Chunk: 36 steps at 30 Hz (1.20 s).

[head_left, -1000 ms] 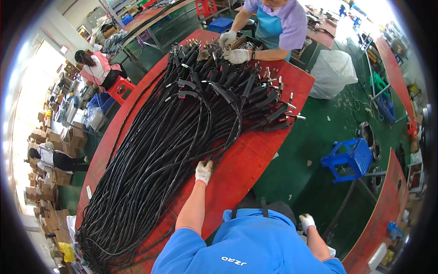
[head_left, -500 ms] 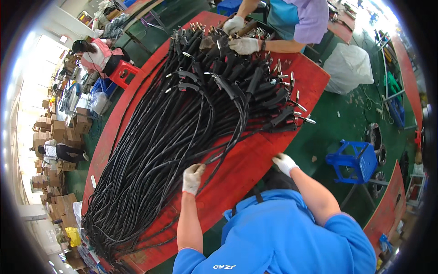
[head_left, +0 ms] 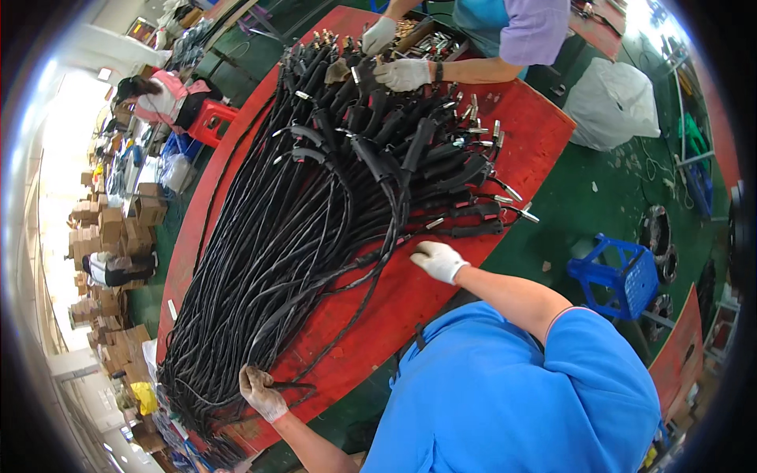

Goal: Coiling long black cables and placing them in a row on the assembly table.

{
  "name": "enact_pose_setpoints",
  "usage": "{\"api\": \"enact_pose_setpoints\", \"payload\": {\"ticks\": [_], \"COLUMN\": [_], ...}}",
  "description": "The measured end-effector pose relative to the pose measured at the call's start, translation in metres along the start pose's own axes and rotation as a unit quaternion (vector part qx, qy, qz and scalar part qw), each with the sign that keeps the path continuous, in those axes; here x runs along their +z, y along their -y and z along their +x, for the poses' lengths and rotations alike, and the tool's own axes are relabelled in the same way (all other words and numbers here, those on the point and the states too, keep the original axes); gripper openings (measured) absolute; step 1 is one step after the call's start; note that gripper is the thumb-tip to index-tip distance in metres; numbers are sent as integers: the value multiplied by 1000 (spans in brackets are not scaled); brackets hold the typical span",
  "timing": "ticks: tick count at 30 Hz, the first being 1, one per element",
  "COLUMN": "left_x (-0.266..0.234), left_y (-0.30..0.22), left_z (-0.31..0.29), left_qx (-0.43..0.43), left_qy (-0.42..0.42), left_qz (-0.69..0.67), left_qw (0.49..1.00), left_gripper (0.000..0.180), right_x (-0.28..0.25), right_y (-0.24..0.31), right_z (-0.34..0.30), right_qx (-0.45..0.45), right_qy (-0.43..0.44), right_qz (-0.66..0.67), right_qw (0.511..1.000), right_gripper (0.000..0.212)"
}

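A large bundle of black cables (head_left: 244, 276) runs lengthwise over the red table (head_left: 378, 327), ending at the far side in black welding torches (head_left: 371, 158) with metal tips. My left hand (head_left: 262, 392), in a white glove with dirty fingertips, is closed on a black cable near the bundle's near left end. My right hand (head_left: 439, 261), gloved too, hovers at the table's right side just below the nearest torches. Its fingers are slightly bent and nothing shows in them.
Across the table a co-worker's gloved hands (head_left: 404, 75) touch the torches beside a box of metal parts (head_left: 426, 41). A blue stool (head_left: 619, 276) and a white sack (head_left: 613, 106) stand on the right. Someone sits on a red chair (head_left: 211, 120) at the left; cardboard boxes (head_left: 110, 225) are stacked beyond.
My left hand has moved down and left along the cables toward their near end. My right hand has come left from the table's edge to over the table top.
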State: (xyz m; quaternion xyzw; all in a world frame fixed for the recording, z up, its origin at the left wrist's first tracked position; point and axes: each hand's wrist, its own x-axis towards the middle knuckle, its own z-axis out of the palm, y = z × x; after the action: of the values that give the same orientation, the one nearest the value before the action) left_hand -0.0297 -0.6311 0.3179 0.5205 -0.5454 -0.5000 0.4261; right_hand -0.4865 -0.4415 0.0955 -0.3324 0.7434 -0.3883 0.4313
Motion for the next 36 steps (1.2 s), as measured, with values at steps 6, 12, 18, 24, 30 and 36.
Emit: {"api": "enact_pose_setpoints", "payload": {"ticks": [6, 12, 18, 24, 30, 36], "left_x": [31, 15, 10, 9, 46, 77], "left_y": [-16, -34, -30, 6, 15, 15], "left_z": [-31, -57, -88, -93, -72, -71], "left_qx": [82, 81, 60, 85, 151, 105], "left_qy": [41, 26, -54, -170, -100, -118], "left_qz": [-32, -29, 68, 55, 301, 257], "left_qw": [995, 996, 994, 980, 936, 953], "left_gripper": [25, 34, 35, 24, 19, 15], "right_x": [23, 75, 82, 67, 61, 38], "right_y": [134, 145, 120, 167, 165, 155], "right_z": [-4, 51, 77, 65, 63, 54], "right_qx": [-350, -315, -226, -360, -373, -330], "right_qy": [6, 200, 224, 61, -46, -11], "right_qz": [-45, -260, -342, -119, 57, 41], "right_qw": [936, 891, 884, 923, 925, 943], "right_gripper": [55, 48, 35, 29, 39, 34]}}
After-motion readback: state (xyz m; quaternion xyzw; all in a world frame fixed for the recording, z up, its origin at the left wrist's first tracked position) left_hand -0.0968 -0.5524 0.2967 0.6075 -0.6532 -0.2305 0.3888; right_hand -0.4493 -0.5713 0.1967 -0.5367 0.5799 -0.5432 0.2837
